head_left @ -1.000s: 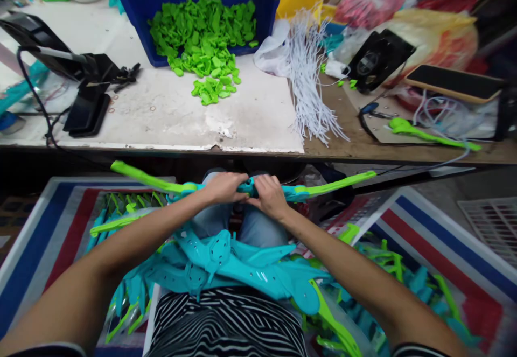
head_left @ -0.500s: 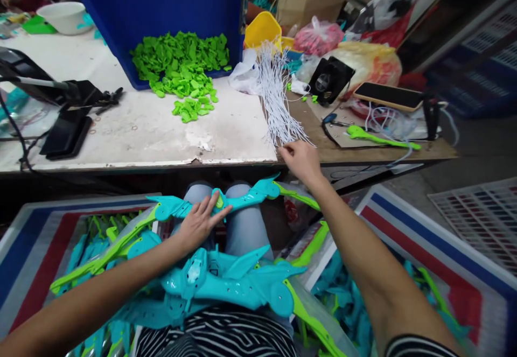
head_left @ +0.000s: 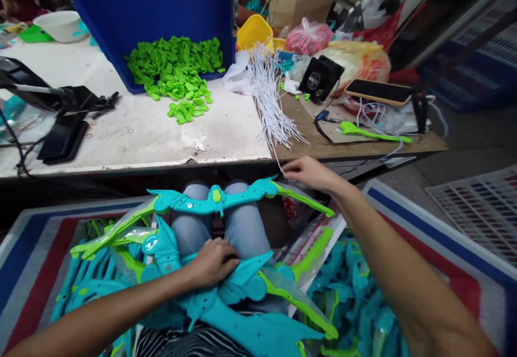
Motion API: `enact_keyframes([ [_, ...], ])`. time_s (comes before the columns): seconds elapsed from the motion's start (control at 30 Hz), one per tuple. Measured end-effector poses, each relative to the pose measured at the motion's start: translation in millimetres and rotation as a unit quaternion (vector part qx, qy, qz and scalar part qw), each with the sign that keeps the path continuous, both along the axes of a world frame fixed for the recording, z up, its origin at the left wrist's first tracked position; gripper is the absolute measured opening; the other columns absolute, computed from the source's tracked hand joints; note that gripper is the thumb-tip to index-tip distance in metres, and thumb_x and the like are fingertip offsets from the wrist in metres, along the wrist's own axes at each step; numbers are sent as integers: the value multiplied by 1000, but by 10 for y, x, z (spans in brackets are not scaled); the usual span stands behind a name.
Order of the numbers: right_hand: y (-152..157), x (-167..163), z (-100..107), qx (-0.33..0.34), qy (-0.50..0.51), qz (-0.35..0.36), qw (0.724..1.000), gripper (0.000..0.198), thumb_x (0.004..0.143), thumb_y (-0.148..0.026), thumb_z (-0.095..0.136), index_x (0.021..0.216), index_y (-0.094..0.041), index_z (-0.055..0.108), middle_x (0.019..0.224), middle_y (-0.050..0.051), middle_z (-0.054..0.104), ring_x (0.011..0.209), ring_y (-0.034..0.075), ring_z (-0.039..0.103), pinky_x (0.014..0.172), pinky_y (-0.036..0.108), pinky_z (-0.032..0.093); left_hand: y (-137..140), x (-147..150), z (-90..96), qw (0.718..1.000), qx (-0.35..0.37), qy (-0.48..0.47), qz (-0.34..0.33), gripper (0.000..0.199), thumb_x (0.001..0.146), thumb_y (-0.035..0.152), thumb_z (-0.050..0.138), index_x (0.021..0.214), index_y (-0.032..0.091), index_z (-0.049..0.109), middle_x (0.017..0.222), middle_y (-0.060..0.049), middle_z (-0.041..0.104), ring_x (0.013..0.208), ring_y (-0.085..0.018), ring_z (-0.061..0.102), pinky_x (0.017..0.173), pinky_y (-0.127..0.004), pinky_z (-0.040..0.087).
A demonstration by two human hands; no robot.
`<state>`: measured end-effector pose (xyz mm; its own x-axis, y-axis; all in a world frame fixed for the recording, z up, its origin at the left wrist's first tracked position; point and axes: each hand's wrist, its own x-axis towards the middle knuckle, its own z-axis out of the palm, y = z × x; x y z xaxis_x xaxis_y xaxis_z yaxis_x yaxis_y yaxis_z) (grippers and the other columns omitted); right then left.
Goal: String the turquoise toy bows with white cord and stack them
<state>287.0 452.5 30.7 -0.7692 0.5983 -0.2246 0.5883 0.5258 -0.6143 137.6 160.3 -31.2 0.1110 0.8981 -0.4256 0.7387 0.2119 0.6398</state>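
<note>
My right hand [head_left: 310, 174] is closed in a pinch on the end of one white string, which trails from the bundle of white strings [head_left: 274, 109] at the table's front edge. My left hand [head_left: 216, 261] lies over my lap with its fingers curled round a turquoise toy bow [head_left: 252, 268]; part of the grip is hidden under the hand. Farther out, across my knees, rests another toy bow [head_left: 238, 198], turquoise with lime-green limbs and a green piece at its centre. No hand touches that one. A further turquoise bow [head_left: 246, 324] lies closest to my body.
Lime-green plastic pieces [head_left: 173, 63] spill from a tipped blue bin [head_left: 149, 7] onto the table [head_left: 145, 136]. Lined crates flank my legs; the right crate [head_left: 440, 260] holds more turquoise parts. A phone [head_left: 377, 92], a small black fan [head_left: 321, 78] and cables sit right.
My right hand has drawn back toward me, pulling one string partly out of the bundle. My left hand has left the far bow's centre and moved down to a nearer bow.
</note>
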Motion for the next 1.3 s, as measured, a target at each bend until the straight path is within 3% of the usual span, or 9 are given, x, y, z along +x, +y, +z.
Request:
enact_keyframes([
  [0.13, -466, 888, 9, -320, -56, 101, 940, 32, 64, -47, 71, 65, -16, 71, 60, 1, 63, 55, 14, 54, 54, 24, 42, -24, -20, -11, 999, -9, -10, 37, 24, 86, 32, 51, 99, 21, 69, 102, -6, 69, 99, -23, 59, 88, -37, 43],
  [0.2, -660, 1243, -23, -372, -63, 61, 924, 37, 60, -52, 75, 63, -15, 70, 57, 2, 62, 53, 14, 54, 53, 25, 43, 40, -52, 29, 998, 34, -8, 53, 24, 86, 32, 51, 96, 19, 69, 99, -7, 69, 97, -23, 59, 87, -36, 44],
  [0.33, -807, 1603, -199, -201, 134, -242, 940, 44, 56, -58, 76, 68, -17, 69, 60, 3, 64, 53, 14, 54, 52, 27, 44, 532, 17, 156, 990, 125, -56, 44, 23, 86, 28, 50, 92, 17, 69, 98, -8, 69, 93, -21, 59, 87, -35, 45],
  [0.47, -804, 1589, -466, -30, 223, -362, 905, 41, 60, -57, 72, 73, -18, 67, 64, 4, 65, 56, 17, 57, 55, 29, 47, 1260, 402, 100, 981, 7, -186, 47, 18, 84, 23, 53, 89, 14, 68, 91, -7, 70, 83, -17, 61, 78, -29, 48],
  [0.6, -831, 1492, -650, 68, 208, -357, 908, 30, 72, -48, 62, 76, -18, 67, 69, 4, 67, 64, 19, 62, 64, 33, 49, 1695, 844, -154, 899, -165, -371, 165, 13, 86, 16, 54, 85, 11, 65, 73, -5, 67, 66, -11, 60, 64, -22, 47],
  [0.7, -844, 1478, -697, 103, 184, -334, 919, 25, 76, -42, 58, 78, -19, 68, 71, 4, 68, 64, 19, 62, 63, 32, 48, 1803, 1036, -301, 842, -220, -443, 214, 11, 86, 12, 54, 81, 9, 63, 68, -4, 64, 58, -9, 59, 58, -20, 46],
  [0.97, -810, 1536, -741, 185, 138, -238, 944, 19, 83, -33, 55, 77, -20, 68, 70, 4, 67, 66, 20, 62, 64, 31, 48, 1933, 1244, -377, 793, -270, -509, 197, 14, 88, 7, 49, 83, 9, 62, 65, -3, 62, 53, -8, 57, 56, -20, 45],
  [1.13, -795, 1570, -742, 242, 138, -188, 942, 18, 86, -31, 55, 77, -21, 68, 85, 7, 68, 84, 23, 63, 76, 37, 51, 1955, 1317, -400, 758, -301, -551, 177, 16, 86, 5, 51, 74, 10, 59, 61, -2, 60, 49, -7, 54, 52, -18, 43],
  [1.3, -789, 1545, -784, 214, 143, -163, 952, 19, 88, -32, 53, 82, -22, 68, 99, 7, 69, 89, 22, 65, 78, 37, 53, 1965, 1326, -413, 744, -299, -577, 156, 11, 83, 4, 57, 74, 9, 63, 60, -3, 61, 49, -8, 55, 53, -19, 43],
])
